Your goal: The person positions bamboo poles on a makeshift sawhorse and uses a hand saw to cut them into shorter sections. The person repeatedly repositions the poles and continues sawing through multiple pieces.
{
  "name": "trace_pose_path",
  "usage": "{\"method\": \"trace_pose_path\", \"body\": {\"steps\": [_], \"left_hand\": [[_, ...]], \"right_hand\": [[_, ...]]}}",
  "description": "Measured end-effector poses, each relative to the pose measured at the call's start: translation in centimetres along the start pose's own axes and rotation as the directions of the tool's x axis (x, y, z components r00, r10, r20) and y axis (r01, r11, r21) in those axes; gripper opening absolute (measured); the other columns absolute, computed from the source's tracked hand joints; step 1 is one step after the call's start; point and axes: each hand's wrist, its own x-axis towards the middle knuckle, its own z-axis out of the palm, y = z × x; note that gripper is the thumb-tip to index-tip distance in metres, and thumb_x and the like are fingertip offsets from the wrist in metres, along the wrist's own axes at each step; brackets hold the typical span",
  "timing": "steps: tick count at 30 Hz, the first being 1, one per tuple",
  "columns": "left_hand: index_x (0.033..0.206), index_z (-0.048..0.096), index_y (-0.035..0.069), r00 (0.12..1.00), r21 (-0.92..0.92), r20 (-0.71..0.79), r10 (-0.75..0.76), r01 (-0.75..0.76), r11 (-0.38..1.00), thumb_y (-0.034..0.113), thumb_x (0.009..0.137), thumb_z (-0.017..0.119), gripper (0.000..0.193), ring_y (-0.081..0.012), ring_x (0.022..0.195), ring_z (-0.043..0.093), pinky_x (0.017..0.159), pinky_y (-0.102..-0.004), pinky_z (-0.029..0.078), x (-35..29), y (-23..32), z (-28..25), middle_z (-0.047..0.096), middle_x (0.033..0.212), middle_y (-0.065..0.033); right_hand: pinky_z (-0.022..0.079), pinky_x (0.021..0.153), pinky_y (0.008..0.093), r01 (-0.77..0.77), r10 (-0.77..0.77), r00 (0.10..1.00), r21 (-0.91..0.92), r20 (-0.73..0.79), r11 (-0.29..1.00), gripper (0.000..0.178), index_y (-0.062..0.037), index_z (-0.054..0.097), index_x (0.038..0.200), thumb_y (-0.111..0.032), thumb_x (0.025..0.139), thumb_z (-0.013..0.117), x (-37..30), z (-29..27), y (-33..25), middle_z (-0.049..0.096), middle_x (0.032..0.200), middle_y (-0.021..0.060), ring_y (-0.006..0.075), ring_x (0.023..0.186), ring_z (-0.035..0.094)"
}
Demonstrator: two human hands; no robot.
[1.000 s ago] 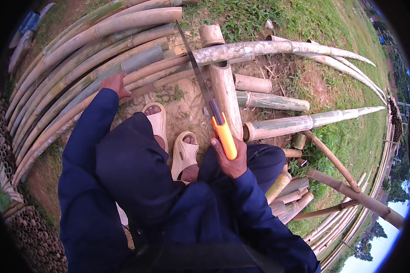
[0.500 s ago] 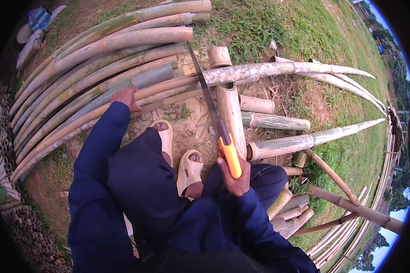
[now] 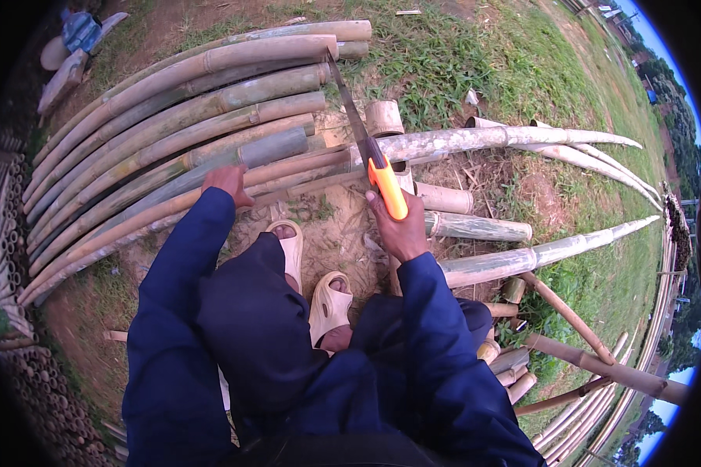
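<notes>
My right hand [image 3: 399,226] is wrapped around the orange handle of a hand saw [image 3: 387,188]. Its dark blade [image 3: 347,97] slants away from me across a long bamboo pole [image 3: 452,142], whose surface is mottled white toward the right. To the left, my left hand [image 3: 227,185] is closed over the tan stretch of this pole, beside a stack of bamboo poles [image 3: 249,92]. Whether the teeth are inside the bamboo cannot be made out. An upright-lying thick bamboo piece [image 3: 384,118] shows under the pole, partly hidden by my right hand and the saw.
Short cut bamboo lengths [image 3: 479,226] lie right of my right hand, near another long pole [image 3: 553,251]. A slanted bamboo frame [image 3: 607,359] stands at the lower right. My sandalled feet [image 3: 331,307] are below the pole. Stacked bamboo ends [image 3: 51,401] fill the lower left.
My right hand has pushed the saw forward, away from my body, so the handle is now close to the pole. The left hand keeps its place on the bamboo. The view has shifted slightly.
</notes>
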Motion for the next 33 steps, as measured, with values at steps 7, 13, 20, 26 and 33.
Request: {"method": "trace_pose_path", "body": {"steps": [7,13,20,26,33], "left_hand": [[0.132,0.066,0.011,1.000,0.045,0.031,-0.006,0.005,0.999,0.043,0.064,0.091,0.079,-0.0357,0.109,0.070,0.094,-0.0479,0.055,0.3,0.6,-0.7,0.074,0.113,-0.0189],[0.135,0.064,0.012,0.998,0.045,0.064,-0.008,0.005,0.999,0.043,0.064,0.089,0.081,-0.0357,0.109,0.070,0.095,-0.0476,0.055,0.1,0.3,-0.4,0.074,0.114,-0.0183],[0.132,0.065,0.011,0.999,0.006,-0.020,0.043,-0.043,0.999,0.041,0.063,0.088,0.079,-0.0392,0.104,0.071,0.092,-0.0491,0.055,0.8,-0.4,0.5,0.074,0.109,-0.0210],[0.134,0.064,0.012,0.999,0.045,0.039,-0.008,0.006,0.999,0.042,0.065,0.088,0.079,-0.0375,0.106,0.071,0.094,-0.0485,0.055,0.7,0.2,0.0,0.074,0.112,-0.0203],[0.132,0.064,0.010,0.999,0.022,-0.008,0.054,-0.053,0.998,0.041,0.063,0.088,0.079,-0.0387,0.104,0.071,0.093,-0.0490,0.055,1.3,-0.3,0.3,0.074,0.110,-0.0216]], "right_hand": [[0.051,0.068,0.0325,0.076,-0.075,0.995,0.003,-0.063,0.997,0.024,0.0035,0.072,0.106,-0.017,0.093,0.076,4.5,1.2,-2.1,0.067,0.074,0.0077,0.0139,0.068,0.059],[0.044,0.062,0.0256,-0.079,0.091,0.994,0.159,-0.066,0.984,0.021,0.0033,0.069,0.105,-0.016,0.096,0.075,-5.4,-2.6,-1.2,0.061,0.073,-0.0013,0.0062,0.067,0.051],[0.051,0.073,0.0253,-0.196,0.204,0.979,0.198,-0.021,0.960,0.031,0.0060,0.067,0.121,-0.013,0.097,0.074,-15.0,-3.8,1.0,0.071,0.093,0.0045,0.0090,0.079,0.062],[0.052,0.074,0.0253,-0.165,0.158,0.985,0.127,0.066,0.978,0.030,0.0059,0.068,0.120,-0.010,0.095,0.075,-18.4,-4.7,1.8,0.071,0.090,0.0067,0.0093,0.080,0.064],[0.046,0.059,0.0304,-0.006,0.007,1.000,0.135,-0.011,0.991,0.021,0.0028,0.067,0.090,-0.015,0.095,0.076,-6.5,-0.4,2.5,0.062,0.069,0.0040,0.0097,0.063,0.053]]}}
